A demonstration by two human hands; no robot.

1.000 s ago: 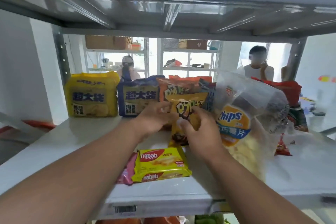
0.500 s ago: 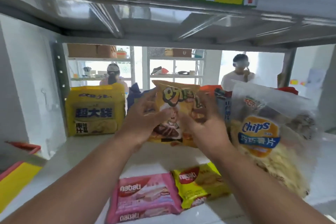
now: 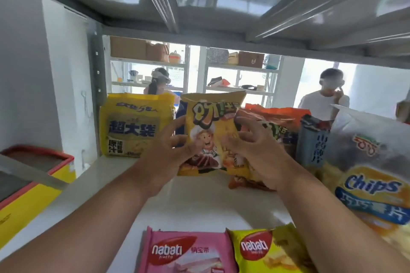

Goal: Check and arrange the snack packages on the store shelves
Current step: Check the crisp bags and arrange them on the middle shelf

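In the head view, both forearms are stretched forward and slightly upward over the white shelf [image 3: 195, 204], and they come together toward the middle of the picture. The left hand [image 3: 170, 153] is raised with its back to the camera; the left edge of the yellow snack bag [image 3: 210, 131] is pinched between its thumb and curled fingers. The right hand [image 3: 255, 150] is placed at the right edge of the same bag, its fingers half curled and spread; whether the bag is really gripped by it or only touched cannot be told. The bag is held upright, its lower edge close above the shelf, in front of the row of packages. Just behind it to the left a large yellow noodle pack [image 3: 135, 126] is standing, and to the right an orange snack bag [image 3: 275, 122] is seen, partly covered by the right hand. Further right a clear chips bag [image 3: 372, 173] is leaning. Near the front edge of the shelf a pink wafer pack [image 3: 188, 252] and a yellow wafer pack [image 3: 268, 250] are laid flat, side by side.
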